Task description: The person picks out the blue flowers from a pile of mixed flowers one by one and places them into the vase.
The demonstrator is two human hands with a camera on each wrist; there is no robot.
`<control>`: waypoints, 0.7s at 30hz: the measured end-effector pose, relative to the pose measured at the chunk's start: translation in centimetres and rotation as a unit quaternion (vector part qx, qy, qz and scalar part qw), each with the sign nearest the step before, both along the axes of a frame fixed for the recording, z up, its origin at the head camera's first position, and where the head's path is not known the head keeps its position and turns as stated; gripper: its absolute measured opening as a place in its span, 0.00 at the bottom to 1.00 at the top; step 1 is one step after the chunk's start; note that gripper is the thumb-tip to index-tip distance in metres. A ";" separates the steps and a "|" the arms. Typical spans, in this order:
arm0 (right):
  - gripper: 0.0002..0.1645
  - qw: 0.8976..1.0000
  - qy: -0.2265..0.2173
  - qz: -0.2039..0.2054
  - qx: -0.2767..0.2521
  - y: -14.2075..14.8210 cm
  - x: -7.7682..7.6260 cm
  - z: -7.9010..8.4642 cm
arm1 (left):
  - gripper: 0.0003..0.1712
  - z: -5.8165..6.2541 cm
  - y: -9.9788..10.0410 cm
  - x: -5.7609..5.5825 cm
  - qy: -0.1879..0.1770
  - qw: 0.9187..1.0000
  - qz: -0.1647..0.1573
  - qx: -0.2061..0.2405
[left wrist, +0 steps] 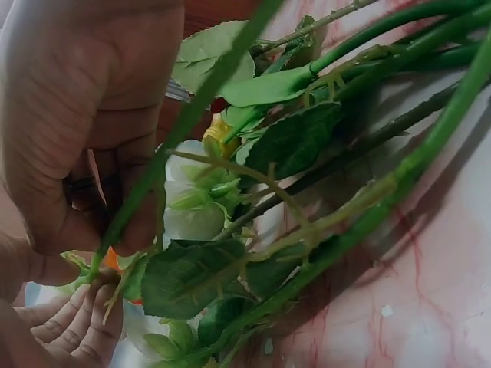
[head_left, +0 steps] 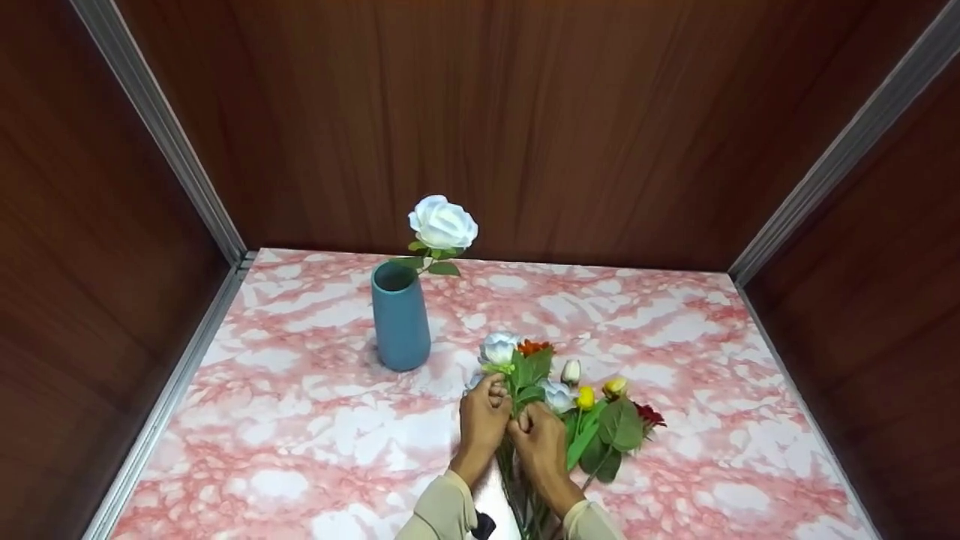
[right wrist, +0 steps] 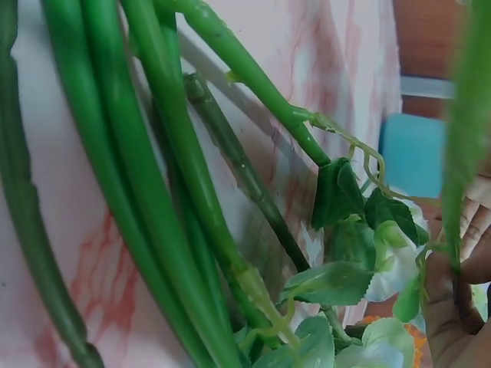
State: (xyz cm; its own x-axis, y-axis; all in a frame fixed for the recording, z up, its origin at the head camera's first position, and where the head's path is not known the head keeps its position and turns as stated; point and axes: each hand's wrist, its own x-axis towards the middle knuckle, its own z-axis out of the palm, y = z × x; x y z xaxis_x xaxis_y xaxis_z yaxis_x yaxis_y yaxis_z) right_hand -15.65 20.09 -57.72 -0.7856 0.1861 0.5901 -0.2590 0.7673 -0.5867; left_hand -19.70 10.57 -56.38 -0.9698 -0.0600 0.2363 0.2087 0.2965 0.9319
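Observation:
A white artificial rose (head_left: 500, 349) with green leaves is between both hands. My left hand (head_left: 484, 420) pinches its green stem (left wrist: 188, 126) just below the bloom. Lower down, my right hand (head_left: 541, 442) also grips the stem, fingers curled. In the left wrist view, the right hand (left wrist: 84, 107) is above and the left hand (left wrist: 73, 330) below. More flowers lie under and beside the hands: an orange flower (head_left: 537, 347), another white bloom (head_left: 558, 396), a white tulip (head_left: 571, 372), yellow tulips (head_left: 585, 398) and a dark red flower (head_left: 649, 415).
A blue vase (head_left: 403, 326) stands upright left of the hands, with one white rose (head_left: 444, 223) leaning out to the right. Loose green stems (right wrist: 153, 192) lie over the pink-and-white marbled table (head_left: 285, 420). Brown wood-grain panels (head_left: 480, 127) enclose the back and sides.

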 end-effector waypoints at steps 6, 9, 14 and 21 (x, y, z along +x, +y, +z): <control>0.19 1.000 0.015 0.003 0.003 -0.2 -0.1 0.1 | 0.17 0.1 -0.1 -0.2 0.001 1.000 0.003 0.016; 0.18 1.000 0.007 0.008 -0.007 -0.2 -0.1 0.2 | 0.16 0.2 -0.2 -0.2 0.003 1.000 0.003 0.023; 0.14 0.998 -0.031 0.006 -0.047 -0.2 -0.1 0.5 | 0.15 0.5 -0.3 -0.3 0.008 0.999 0.003 0.037; 0.10 0.991 -0.083 0.002 -0.103 -0.6 0.0 1.1 | 0.14 0.6 -0.5 -0.4 0.019 0.999 0.013 0.044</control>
State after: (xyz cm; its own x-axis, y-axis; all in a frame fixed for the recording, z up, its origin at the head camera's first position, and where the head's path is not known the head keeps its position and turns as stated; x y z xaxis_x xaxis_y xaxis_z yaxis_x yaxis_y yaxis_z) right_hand -15.68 19.50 -56.64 -0.8697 0.2855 0.4027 -0.1487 0.6264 -0.7652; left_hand -20.09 10.09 -55.74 -0.9580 -0.1079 0.2658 0.2378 0.2194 0.9462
